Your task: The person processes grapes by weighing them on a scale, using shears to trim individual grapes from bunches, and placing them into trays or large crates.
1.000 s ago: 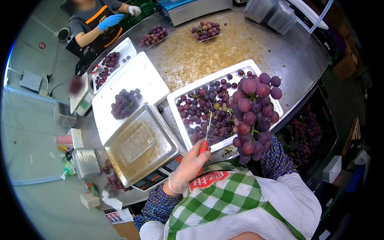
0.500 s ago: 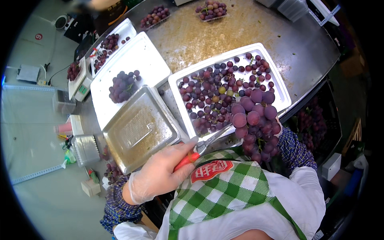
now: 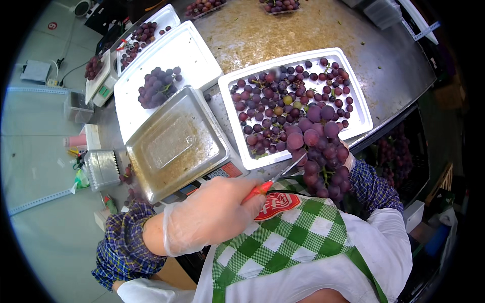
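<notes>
My left hand [image 3: 214, 214], in a thin clear glove, is closed around a pair of red-handled snips [image 3: 261, 190]. The narrow metal blades reach up and right to the lower left side of a large bunch of purple grapes [image 3: 319, 144]. That bunch is held up in front of my apron by my right hand [image 3: 348, 157], mostly hidden behind the fruit. Just beyond it, a white foam tray [image 3: 359, 108] carries many loose red and dark grapes, with a few yellowish ones. A blurred spot shows near the tray's far side.
Left of the tray, a shallow metal pan [image 3: 169, 146] rests on a scale [image 3: 225, 170]. Behind it, a white foam board [image 3: 197, 48] bears another grape bunch [image 3: 158, 87]. Clear plastic boxes [image 3: 103, 169] stand far left. A dark crate of grapes [image 3: 394, 149] is at right.
The left hand has turned, and the snips' blades have shifted down along the bunch's left side. The bunch has tilted slightly. The whole view has shifted a little.
</notes>
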`<state>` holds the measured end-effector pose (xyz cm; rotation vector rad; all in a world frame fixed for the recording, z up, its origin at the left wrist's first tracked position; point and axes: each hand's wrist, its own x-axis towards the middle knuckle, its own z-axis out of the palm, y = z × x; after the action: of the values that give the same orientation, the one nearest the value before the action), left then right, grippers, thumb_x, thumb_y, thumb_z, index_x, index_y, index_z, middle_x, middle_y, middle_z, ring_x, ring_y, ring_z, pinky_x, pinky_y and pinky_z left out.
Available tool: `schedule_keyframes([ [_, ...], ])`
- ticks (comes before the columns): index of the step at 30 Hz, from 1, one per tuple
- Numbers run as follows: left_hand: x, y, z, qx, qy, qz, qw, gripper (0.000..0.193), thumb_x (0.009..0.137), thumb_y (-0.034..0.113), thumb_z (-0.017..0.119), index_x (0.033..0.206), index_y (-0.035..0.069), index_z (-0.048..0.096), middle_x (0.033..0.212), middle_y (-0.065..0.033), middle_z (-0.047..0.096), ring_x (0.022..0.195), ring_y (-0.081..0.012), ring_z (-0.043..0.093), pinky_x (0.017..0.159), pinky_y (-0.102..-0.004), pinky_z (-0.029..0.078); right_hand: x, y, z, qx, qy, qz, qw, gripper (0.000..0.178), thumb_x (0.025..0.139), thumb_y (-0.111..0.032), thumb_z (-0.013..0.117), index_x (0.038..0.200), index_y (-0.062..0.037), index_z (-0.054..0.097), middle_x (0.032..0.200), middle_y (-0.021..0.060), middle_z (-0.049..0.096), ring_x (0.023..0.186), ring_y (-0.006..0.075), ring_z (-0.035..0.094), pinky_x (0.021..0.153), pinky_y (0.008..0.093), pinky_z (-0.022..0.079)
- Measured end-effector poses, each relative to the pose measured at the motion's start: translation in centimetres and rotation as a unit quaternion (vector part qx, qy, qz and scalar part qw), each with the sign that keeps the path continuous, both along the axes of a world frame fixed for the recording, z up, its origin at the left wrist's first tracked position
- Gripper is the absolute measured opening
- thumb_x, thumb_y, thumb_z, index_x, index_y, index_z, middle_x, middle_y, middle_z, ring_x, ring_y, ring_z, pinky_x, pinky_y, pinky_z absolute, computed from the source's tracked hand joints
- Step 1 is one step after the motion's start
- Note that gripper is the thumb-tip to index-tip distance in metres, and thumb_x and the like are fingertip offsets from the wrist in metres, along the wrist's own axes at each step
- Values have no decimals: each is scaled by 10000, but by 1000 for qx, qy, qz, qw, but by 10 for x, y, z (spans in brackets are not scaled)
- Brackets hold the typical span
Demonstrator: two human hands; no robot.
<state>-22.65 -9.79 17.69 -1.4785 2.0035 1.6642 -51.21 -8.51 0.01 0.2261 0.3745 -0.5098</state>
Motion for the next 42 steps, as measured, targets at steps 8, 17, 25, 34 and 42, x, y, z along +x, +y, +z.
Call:
schedule_keyframes([
  [8, -19, -16, -5, -43, -52, -15, 998, 249, 928, 201, 540, 904, -19, 655, 689, -239, 606, 614, -398, 590, 596, -418, 482, 2, 11, -15, -79, -15, -64, 995, 518, 933, -326, 555, 1350, -78, 374, 1144, 230, 568, 815, 391, 651, 496, 435, 575],
  [17, -33, -27, -8, -64, -110, -33, 991, 291, 902, 239, 571, 852, -23, 686, 742, -264, 627, 692, -432, 620, 650, -443, 502, 0, 10, -18, -61, -22, -42, 997, 518, 954, -397, 471, 1293, -7, 429, 1130, 254, 569, 759, 419, 647, 448, 462, 558],
  [25, -41, -42, 1, -57, -139, -136, 979, 333, 900, 275, 555, 851, -30, 680, 762, -271, 634, 745, -440, 628, 678, -451, 505, 7, 7, -5, -135, 28, -70, 988, 460, 970, -359, 451, 1295, -34, 434, 1158, 246, 567, 813, 393, 656, 509, 451, 573],
  [34, -45, -55, -3, -131, -135, -376, 907, 373, 909, 290, 516, 882, -53, 662, 823, -284, 638, 809, -461, 615, 711, -468, 493, 8, 3, -1, -133, 23, -55, 989, 435, 959, -321, 492, 1302, -66, 410, 1162, 223, 542, 797, 354, 661, 467, 409, 565],
  [42, -54, -65, -5, -114, -122, -407, 898, 383, 915, 278, 492, 879, -70, 650, 849, -299, 633, 807, -463, 609, 709, -462, 493, 7, 10, -6, -131, -12, -92, 987, 390, 964, -276, 499, 1279, -67, 403, 1167, 230, 532, 707, 374, 653, 412, 406, 546],
])
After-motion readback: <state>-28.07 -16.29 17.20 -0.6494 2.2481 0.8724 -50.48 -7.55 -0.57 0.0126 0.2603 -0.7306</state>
